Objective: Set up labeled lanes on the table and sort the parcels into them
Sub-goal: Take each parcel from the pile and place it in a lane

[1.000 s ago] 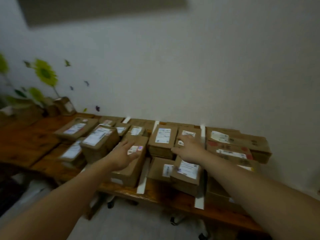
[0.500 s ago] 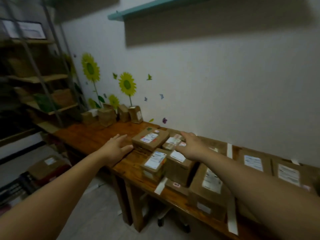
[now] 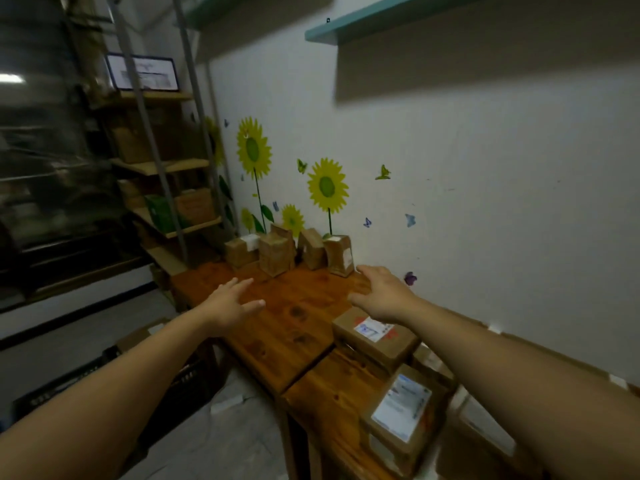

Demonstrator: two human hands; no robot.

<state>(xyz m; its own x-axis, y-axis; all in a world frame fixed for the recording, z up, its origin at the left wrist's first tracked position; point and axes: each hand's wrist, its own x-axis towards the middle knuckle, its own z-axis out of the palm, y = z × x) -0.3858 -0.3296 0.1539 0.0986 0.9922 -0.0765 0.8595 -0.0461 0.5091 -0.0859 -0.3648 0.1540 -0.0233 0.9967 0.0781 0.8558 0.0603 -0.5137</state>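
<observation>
Swinging left off the white-labelled cardboard boxes [image 3: 377,337], the left hand [image 3: 228,303] and right hand [image 3: 381,292] — fingers spread, holding nothing — now hover over the orange-brown wooden table [image 3: 294,327], so a fresh pick seems next. The small brown cardboard parcels [image 3: 277,252] cluster at its far corner by the wall, standing on end, long axes upright.

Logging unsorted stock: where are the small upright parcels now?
In the head view, the upright parcels stand at the far end of the table by the wall, below the sunflower decals, just beyond the right hand.
</observation>
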